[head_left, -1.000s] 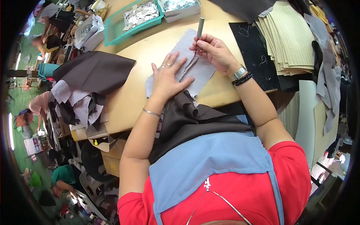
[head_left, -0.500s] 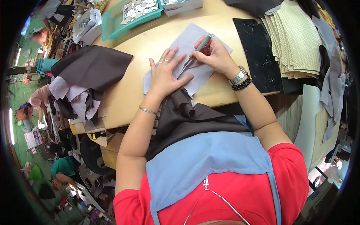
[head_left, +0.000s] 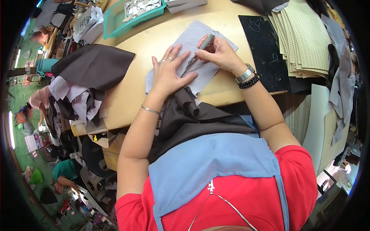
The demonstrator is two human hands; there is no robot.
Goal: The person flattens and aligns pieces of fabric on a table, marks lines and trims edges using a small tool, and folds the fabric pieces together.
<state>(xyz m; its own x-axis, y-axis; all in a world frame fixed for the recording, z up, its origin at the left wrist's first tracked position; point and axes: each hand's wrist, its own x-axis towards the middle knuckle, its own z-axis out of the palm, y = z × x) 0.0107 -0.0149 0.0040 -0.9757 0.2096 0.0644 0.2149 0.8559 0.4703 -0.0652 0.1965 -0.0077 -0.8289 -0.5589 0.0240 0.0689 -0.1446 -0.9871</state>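
Note:
My left hand (head_left: 169, 73) lies flat with fingers spread on a pale lilac-grey cloth piece (head_left: 194, 34) on the table. In my right hand (head_left: 217, 54) is a slim pen-like tool with a grey-green handle (head_left: 208, 41). Its lower end points down toward the cloth beside my left fingers, along a narrow dark line or fold. I cannot make out the tip clearly. Dark brown fabric (head_left: 185, 104) joins or lies against the near edge of the pale cloth and drapes over my lap and the blue apron (head_left: 216, 154).
A teal basket (head_left: 111, 29) of small pale pieces stands at the far side. Dark and lilac fabric (head_left: 94, 65) is heaped at left. At right lie a black sheet (head_left: 264, 54) and stacked cream woven-pattern sheets (head_left: 304, 42). Other people work at far left.
The tool and my right hand have shifted slightly left and toward me. My left hand stays spread on the cloth, and the whole view has shifted a little.

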